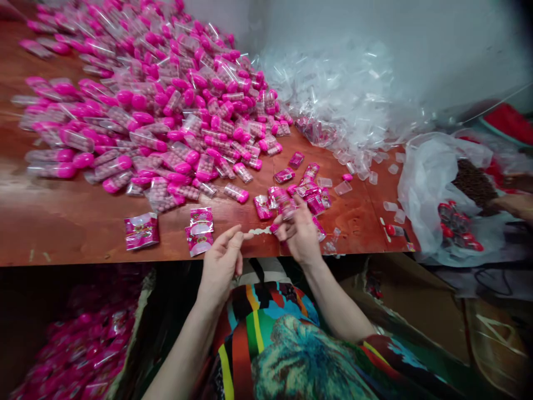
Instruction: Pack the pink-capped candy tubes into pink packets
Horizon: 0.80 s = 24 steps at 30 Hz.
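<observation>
Nearest of all, a multicoloured patterned garment (287, 344) fills the lap, and down on the left pink packets (83, 344) lie piled below the table. Up at the table's edge, the left hand (222, 258) has thumb and forefinger pinched on one end of a white scalloped strip (260, 230), which runs across to the right hand (303, 236). That right hand has its fingers closed around a blurred pink piece (285, 204), too smeared to name exactly! Over on the left, a pink sachet (141, 230) and a sachet pair (200, 230) lie flat on the reddish wooden table (75, 222); beyond the right hand, loose sachets (314, 200) cluster. Far right, another person's hand (516, 205) is at a white plastic bag (416, 183). Farther back, a huge heap of pink-capped tubes (154, 111) spreads left, with clear plastic pieces (341, 89) mounded beside it against the pale wall (437, 50).
</observation>
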Motion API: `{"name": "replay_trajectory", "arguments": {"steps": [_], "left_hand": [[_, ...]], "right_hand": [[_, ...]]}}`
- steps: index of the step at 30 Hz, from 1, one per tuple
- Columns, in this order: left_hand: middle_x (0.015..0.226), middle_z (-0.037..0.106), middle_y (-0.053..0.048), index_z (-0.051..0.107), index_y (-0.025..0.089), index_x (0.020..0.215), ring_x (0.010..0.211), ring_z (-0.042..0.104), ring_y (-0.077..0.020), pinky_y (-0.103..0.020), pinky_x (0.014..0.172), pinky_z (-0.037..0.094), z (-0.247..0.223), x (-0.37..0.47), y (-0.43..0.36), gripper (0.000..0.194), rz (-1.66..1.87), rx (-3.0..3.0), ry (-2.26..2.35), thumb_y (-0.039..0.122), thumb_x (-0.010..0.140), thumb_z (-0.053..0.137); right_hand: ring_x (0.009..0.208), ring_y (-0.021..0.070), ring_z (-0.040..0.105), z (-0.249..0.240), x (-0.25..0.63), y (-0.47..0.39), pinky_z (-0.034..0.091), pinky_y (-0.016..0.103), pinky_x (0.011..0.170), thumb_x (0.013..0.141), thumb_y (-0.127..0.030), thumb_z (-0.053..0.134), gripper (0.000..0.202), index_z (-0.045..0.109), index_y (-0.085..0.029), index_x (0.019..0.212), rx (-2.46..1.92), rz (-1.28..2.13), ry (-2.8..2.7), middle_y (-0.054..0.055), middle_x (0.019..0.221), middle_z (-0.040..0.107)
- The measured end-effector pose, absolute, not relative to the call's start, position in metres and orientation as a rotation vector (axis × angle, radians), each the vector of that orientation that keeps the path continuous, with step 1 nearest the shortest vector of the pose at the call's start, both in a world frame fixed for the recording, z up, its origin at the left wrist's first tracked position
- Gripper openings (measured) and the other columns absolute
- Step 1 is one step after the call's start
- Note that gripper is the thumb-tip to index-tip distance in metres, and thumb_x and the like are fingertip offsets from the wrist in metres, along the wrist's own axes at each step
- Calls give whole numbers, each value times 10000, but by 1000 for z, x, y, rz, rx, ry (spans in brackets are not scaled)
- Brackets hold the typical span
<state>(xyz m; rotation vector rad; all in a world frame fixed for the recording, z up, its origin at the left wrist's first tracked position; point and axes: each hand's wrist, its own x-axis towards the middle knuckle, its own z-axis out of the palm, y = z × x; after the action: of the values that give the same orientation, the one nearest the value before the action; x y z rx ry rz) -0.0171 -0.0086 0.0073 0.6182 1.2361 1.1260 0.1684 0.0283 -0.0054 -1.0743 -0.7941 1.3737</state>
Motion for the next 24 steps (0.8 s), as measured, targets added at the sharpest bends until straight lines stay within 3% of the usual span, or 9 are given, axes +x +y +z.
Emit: {"name": "replay_trajectory", "arguments": {"steps": [4, 8, 11, 14, 18, 21, 24], "left_hand": [[798, 743, -46, 711, 169, 868, 356, 374, -39, -218, 362, 257, 6, -47, -11, 283, 1270, 645, 1470, 439, 788, 730], [701, 707, -9, 679, 166, 1069, 324, 376, -53, -205, 335, 227, -4, -61, -8, 437, 1275, 497, 1519, 426, 729, 766], [449, 539, 77, 646, 150, 1171, 289, 362, -84, -197, 321, 211, -11, -62, -5, 559, 1196, 462, 1504, 455, 717, 766], [364, 445, 104, 634, 147, 1178, 278, 353, -94, -187, 322, 214, -15, -62, -4, 568, 1186, 475, 1510, 479, 733, 752], [456, 558, 68, 621, 156, 1158, 286, 386, -92, -189, 318, 237, -15, -64, -4, 568, 1188, 477, 1484, 481, 715, 767], [598, 650, 20, 634, 167, 1016, 309, 433, -91, -200, 311, 260, -10, -66, -4, 488, 1225, 462, 1479, 483, 679, 792], [594, 620, 47, 638, 186, 966, 333, 411, -70, -189, 326, 245, -4, -67, -1, 406, 1343, 517, 1520, 454, 702, 792]], "right_hand": [[395, 81, 449, 5, 159, 38, 352, 233, 409, 951, -679, 401, 500, 523, -247, 1172, -1076, 1476, -625, 43, 861, 722], [455, 101, 512, -12, 93, 34, 421, 238, 442, 990, -598, 381, 478, 444, -255, 1316, -1106, 1586, -947, 24, 876, 700], [791, 161, 643, -24, 49, 43, 527, 289, 689, 997, -418, 487, 339, 577, -231, 1265, -1255, 1216, -1691, 76, 1048, 675], [988, 228, 628, -32, 30, 62, 525, 338, 808, 986, -371, 525, 294, 669, -227, 1198, -1487, 709, -2201, 113, 1185, 624], [1015, 211, 624, -41, 32, 77, 514, 314, 836, 1006, -389, 497, 293, 745, -249, 1076, -1459, 547, -2333, 85, 1217, 631], [1042, 193, 619, -44, 43, 78, 493, 303, 898, 1016, -361, 496, 298, 756, -233, 1086, -1337, 653, -2211, 83, 1152, 667], [1034, 185, 629, -41, 57, 75, 483, 330, 945, 1010, -335, 513, 275, 743, -230, 1117, -1127, 843, -2047, 76, 1070, 696]]}}
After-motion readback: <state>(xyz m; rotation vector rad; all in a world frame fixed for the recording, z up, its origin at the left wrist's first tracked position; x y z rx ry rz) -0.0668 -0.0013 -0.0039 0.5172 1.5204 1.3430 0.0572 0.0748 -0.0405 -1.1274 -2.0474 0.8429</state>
